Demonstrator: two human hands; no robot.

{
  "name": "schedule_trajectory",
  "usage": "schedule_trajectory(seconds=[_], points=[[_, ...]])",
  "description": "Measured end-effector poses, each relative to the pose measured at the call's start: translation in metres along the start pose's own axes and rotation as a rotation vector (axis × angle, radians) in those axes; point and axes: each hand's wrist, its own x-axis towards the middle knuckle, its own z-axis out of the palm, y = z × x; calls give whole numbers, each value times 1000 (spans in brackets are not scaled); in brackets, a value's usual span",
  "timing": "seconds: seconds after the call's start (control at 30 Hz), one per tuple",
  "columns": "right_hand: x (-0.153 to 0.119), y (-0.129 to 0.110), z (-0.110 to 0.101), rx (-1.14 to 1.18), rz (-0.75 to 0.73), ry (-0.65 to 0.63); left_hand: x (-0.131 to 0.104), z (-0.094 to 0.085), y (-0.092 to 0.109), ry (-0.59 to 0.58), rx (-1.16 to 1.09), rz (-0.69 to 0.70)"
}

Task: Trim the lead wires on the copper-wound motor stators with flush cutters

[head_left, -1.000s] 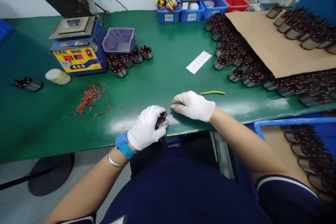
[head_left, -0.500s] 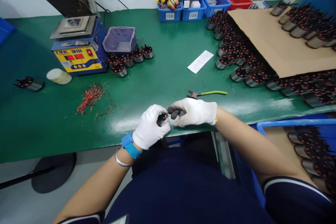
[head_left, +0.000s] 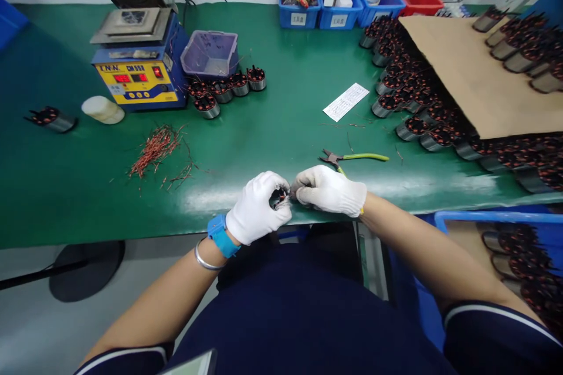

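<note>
My left hand (head_left: 259, 206), in a white glove, is curled around a motor stator (head_left: 278, 196) near the bench's front edge. Only the stator's dark opening and a little copper winding show between the fingers. Thin wires stick out on its right side. There my right hand (head_left: 328, 188), gloved too, is closed in a pinch on these wires; its fingertips are partly hidden. Just beyond the right hand lie diagonal cutters (head_left: 334, 158) with green handles, one handle partly covered by the hand.
Clipped copper wire ends (head_left: 156, 149) are heaped at left, near a white round pot (head_left: 102, 110) and a blue-yellow soldering unit (head_left: 136, 64). Several stators (head_left: 206, 105) stand beside a purple bin (head_left: 210, 53). Many more (head_left: 411, 128) fill the right side around cardboard (head_left: 488, 82). A paper slip (head_left: 346, 101) lies mid-bench.
My right hand's fingers, spread apart before, have closed in beside the stator at its wires. The left hand keeps its hold on the stator. The whole view has shifted slightly.
</note>
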Motion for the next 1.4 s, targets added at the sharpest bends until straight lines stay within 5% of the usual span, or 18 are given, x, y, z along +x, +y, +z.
schedule_trajectory(seconds=[0.23,0.47,0.57,0.63,0.77,0.83,1.03,1.33,1.4], points=[[-12,-10,-21,-121,46,-113,1,4,0,-17,-8,8],[-4,-13,-31,-412,-79,195,0,5,1,-3,-8,-8],[4,-4,-36,-282,-76,322,1,6,2,7,-14,-15],[10,-1,-38,-85,-46,211,1,7,2,19,-13,-14],[22,-8,-29,117,156,-282,1,7,2,45,-26,-13],[27,-12,-21,227,248,-363,1,8,2,51,-39,-23],[25,-8,-5,413,245,-308,0,9,3,73,-74,-45],[7,4,10,347,86,-62,-6,3,5,141,-237,-76],[-1,4,13,412,50,-19,-9,2,-3,254,-354,-89]])
